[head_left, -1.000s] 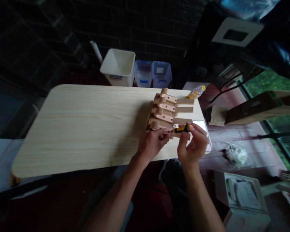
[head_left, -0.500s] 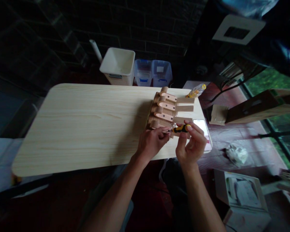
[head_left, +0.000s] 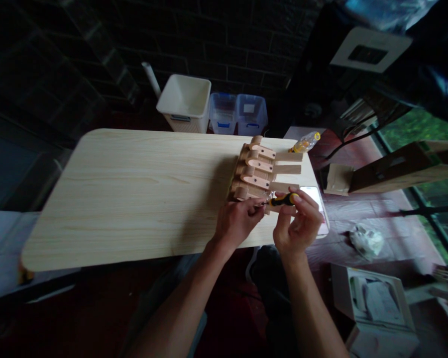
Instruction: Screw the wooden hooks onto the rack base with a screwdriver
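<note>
A yellow-and-black screwdriver (head_left: 282, 200) is gripped by the handle in the fingers of my right hand (head_left: 297, 223). Its shaft points left to the fingertips of my left hand (head_left: 239, 219), which are pinched together around the tip; whatever they hold there is too small to make out. Both hands are at the near end of a wooden assembly (head_left: 254, 171) with several curved pieces, dark screw holes and flat slats sticking out to the right. My left hand covers part of its nearest piece.
The assembly stands on a light wood table (head_left: 134, 194). A phone (head_left: 314, 209) lies by the right edge, and a clear package with yellow parts (head_left: 306, 142) at the far right corner. Beyond the table stand a cream bin (head_left: 186, 99) and two clear plastic boxes (head_left: 223, 113).
The whole view has shifted slightly. Both hands keep nearly the same pose at the near piece, the screwdriver still pointing at my left fingertips.
</note>
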Tool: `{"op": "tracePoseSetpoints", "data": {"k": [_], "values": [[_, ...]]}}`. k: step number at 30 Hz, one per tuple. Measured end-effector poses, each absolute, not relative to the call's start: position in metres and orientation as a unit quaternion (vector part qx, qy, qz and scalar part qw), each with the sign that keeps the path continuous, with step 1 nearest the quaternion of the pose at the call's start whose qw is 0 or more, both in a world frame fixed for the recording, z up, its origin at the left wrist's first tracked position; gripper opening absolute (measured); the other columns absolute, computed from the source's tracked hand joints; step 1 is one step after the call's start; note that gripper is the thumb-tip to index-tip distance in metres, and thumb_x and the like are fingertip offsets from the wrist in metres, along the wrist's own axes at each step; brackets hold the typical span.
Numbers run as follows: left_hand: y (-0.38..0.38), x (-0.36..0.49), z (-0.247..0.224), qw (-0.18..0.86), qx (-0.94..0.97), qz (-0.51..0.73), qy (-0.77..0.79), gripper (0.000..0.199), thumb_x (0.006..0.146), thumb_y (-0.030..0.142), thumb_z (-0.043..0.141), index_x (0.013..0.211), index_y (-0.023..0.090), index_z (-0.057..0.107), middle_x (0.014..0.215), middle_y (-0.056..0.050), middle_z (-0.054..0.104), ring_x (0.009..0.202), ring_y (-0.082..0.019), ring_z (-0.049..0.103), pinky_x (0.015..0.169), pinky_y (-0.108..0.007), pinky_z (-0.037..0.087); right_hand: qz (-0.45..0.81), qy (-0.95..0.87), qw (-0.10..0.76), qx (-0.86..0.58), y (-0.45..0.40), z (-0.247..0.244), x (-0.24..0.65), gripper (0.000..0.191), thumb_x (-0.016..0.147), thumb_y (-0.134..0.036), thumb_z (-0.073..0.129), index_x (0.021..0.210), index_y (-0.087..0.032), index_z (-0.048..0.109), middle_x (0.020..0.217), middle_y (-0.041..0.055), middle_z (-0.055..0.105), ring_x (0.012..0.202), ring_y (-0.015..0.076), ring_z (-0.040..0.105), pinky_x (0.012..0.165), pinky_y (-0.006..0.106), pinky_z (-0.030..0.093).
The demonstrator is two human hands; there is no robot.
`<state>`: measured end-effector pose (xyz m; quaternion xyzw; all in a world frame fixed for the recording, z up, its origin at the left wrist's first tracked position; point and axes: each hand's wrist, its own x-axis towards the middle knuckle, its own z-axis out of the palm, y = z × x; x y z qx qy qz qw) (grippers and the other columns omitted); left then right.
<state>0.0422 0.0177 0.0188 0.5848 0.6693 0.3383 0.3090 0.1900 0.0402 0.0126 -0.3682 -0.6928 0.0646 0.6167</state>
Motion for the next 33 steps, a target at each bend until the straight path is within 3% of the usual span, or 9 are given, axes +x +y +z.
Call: {"op": "tracePoseSetpoints", "data": {"k": [4,15,24,33], "values": [[0.0174,0.0476,0.0198,0.299,0.578,0.323,0.687,0.022,0.099,0.032,0.078,0.119,0.034,0.086,0.086,0.0,0.087,0.082,-0.017,0.082,0.071,-0.024,0.052,0.084,-0.7,0.615,-0.354,0.041,0.0118,0.1896,0.038,0.103,-0.012,0.06,0.137,-0.03,0.056,0.131,0.0082,0.068,0.115,0.0225,0.078,0.092,0.048,0.073],[0.0152,0.0491,0.0192,0.278,0.582,0.314,0.696,0.021,0.099,0.034,0.078,0.117,0.033,0.086,0.092,-0.002,0.088,0.085,-0.019,0.082,0.071,-0.025,0.051,0.051,-0.684,0.618,-0.385,0.0417,0.0068,0.1922,0.04,0.098,-0.014,0.071,0.133,-0.029,0.059,0.124,0.0063,0.068,0.117,0.022,0.076,0.088,0.042,0.073],[0.0163,0.0491,0.0179,0.276,0.585,0.316,0.694,0.021,0.099,0.034,0.077,0.119,0.034,0.086,0.09,-0.001,0.087,0.084,-0.018,0.082,0.071,-0.024,0.051,0.089,-0.7,0.612,-0.357,0.0408,0.0097,0.1909,0.038,0.103,-0.013,0.061,0.137,-0.03,0.057,0.135,0.0086,0.068,0.113,0.0226,0.079,0.094,0.05,0.072],[0.0155,0.0508,0.0152,0.276,0.587,0.335,0.684,0.021,0.099,0.031,0.078,0.118,0.031,0.086,0.09,-0.001,0.087,0.081,-0.017,0.082,0.07,-0.023,0.052,0.031,-0.689,0.612,-0.386,0.0427,0.0084,0.1931,0.041,0.097,-0.014,0.073,0.133,-0.029,0.061,0.123,0.0059,0.07,0.117,0.0212,0.076,0.092,0.043,0.071]]}}
